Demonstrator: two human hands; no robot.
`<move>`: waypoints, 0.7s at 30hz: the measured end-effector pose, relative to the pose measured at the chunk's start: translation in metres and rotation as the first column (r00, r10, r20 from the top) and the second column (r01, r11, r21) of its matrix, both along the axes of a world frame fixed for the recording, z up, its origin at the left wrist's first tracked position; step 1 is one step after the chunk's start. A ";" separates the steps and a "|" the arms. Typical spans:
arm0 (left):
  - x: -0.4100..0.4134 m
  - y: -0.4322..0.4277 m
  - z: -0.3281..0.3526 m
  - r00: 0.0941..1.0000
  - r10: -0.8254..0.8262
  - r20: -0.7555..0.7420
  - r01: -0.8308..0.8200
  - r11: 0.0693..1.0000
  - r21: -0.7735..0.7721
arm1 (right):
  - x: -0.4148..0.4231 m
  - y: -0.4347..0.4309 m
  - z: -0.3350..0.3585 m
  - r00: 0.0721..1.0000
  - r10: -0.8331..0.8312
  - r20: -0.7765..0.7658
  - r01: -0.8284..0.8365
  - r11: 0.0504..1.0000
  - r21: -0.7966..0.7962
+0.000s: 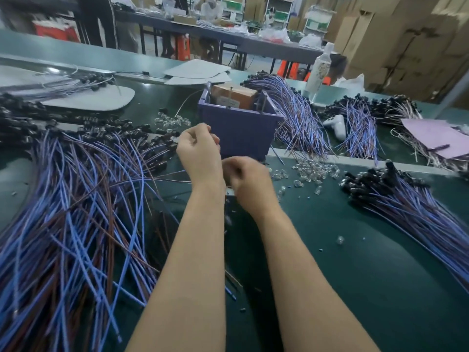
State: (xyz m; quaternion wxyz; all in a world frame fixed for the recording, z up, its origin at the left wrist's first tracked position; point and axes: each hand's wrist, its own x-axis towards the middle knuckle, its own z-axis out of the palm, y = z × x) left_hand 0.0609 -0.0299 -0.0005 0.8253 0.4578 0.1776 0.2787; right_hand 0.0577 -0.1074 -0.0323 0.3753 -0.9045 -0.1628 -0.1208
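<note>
Blue and brown wires [76, 212] lie heaped on the green worktop [355, 262], just left of our arms. Our left grip [199, 148] and right grip [246, 179] sit close together before the purple box [241, 130], fingers curled. Blur keeps us from telling what they pinch.

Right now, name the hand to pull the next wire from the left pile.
Left, probably: the left hand is beside the wire pile; the right hand lies beyond it, nearer the clear caps.
</note>
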 end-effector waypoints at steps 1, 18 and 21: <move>0.001 -0.003 -0.002 1.000 0.000 0.004 0.000 0.999 0.039 | 0.000 -0.013 0.002 0.998 -0.065 0.025 0.063 0.996 0.069; 0.009 -0.028 -0.035 0.858 -0.510 -0.054 0.480 0.836 -0.265 | -0.002 -0.080 -0.012 0.912 -0.401 -0.083 0.410 0.893 0.187; 0.008 -0.030 -0.037 0.862 -0.483 -0.154 0.441 0.864 -0.245 | -0.003 -0.078 -0.012 0.918 -0.386 -0.087 0.396 0.883 0.253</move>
